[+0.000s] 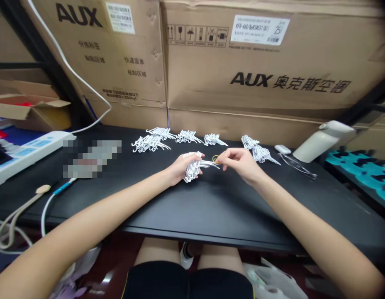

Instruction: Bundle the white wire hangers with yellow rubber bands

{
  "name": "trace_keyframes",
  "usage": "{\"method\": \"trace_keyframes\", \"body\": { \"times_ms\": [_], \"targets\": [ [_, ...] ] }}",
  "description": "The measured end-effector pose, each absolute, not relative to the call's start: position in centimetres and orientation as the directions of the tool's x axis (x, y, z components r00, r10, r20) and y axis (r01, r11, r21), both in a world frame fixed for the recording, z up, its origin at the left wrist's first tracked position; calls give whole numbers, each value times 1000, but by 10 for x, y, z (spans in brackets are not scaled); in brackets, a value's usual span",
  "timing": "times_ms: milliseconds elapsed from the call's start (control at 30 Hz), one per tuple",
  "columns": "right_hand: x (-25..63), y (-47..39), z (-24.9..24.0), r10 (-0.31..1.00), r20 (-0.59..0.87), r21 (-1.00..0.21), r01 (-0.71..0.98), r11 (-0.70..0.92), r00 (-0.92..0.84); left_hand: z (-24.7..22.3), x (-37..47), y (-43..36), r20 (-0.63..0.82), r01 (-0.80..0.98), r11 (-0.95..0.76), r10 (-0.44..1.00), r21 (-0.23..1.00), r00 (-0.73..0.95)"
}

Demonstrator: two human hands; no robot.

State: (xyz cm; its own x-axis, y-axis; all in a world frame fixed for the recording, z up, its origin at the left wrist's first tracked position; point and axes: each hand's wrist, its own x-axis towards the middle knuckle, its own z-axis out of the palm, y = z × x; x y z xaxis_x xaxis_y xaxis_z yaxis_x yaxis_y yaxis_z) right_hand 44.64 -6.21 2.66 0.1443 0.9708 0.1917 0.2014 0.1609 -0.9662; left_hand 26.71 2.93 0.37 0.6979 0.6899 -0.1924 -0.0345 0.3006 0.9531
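Observation:
My left hand [181, 166] is closed round a bundle of white hooks [193, 168], held just above the black table. Their curved ends hang down and their straight ends point right. A yellow rubber band [215, 158] is pinched between the thumb and fingers of my right hand [236, 162], close to the straight tips of the bundle. Whether the band touches the hooks I cannot tell. Behind my hands lie more white hooks in groups: a larger pile [150, 141] at the left, smaller bundles [215, 139] in the middle, and another group [260, 150] at the right.
Large cardboard boxes [198, 91] stand along the back of the black table [211, 211]. At the right are a pale bottle [320, 141], glasses [296, 165] and a small white case [282, 149]. A power strip [33, 151], cables and an open carton [30, 104] occupy the left.

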Motion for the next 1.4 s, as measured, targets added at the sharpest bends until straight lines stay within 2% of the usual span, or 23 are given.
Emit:
{"method": "trace_keyframes", "body": {
  "times_ms": [133,267,333,467,600,767,900,1100,1233,1300,1400],
  "targets": [
    [448,-61,9,962,95,-988,-97,124,257,5,267,28,-192,-49,305,708,951,679],
    [450,-67,9,940,107,-963,-203,179,323,7,268,26,-220,-23,318,706,948,673],
    [448,-68,9,935,122,-963,-188,192,332,7,268,25,-221,-22,318,708,948,671],
    [443,-69,7,913,187,-974,-52,221,363,6,268,25,-204,-40,312,709,949,675],
    [443,-70,4,894,136,-988,-3,152,428,6,268,26,-205,-42,314,711,948,673],
    [445,-68,-3,941,105,-989,135,64,323,5,268,26,-189,-59,310,710,949,678],
    [449,-66,-9,959,-16,-1000,9,-20,282,3,268,27,-178,-70,304,713,950,678],
    [452,-65,-4,949,-98,-987,-154,-54,300,5,268,26,-191,-64,314,714,947,673],
    [449,-67,2,959,-170,-963,-244,-113,229,5,268,26,-186,-62,306,714,950,675],
    [447,-69,5,959,-169,-954,-284,-100,228,5,268,26,-186,-65,307,716,949,673],
    [445,-72,8,961,-89,-961,-277,-13,263,5,268,26,-183,-79,315,720,946,669]
  ]
}}
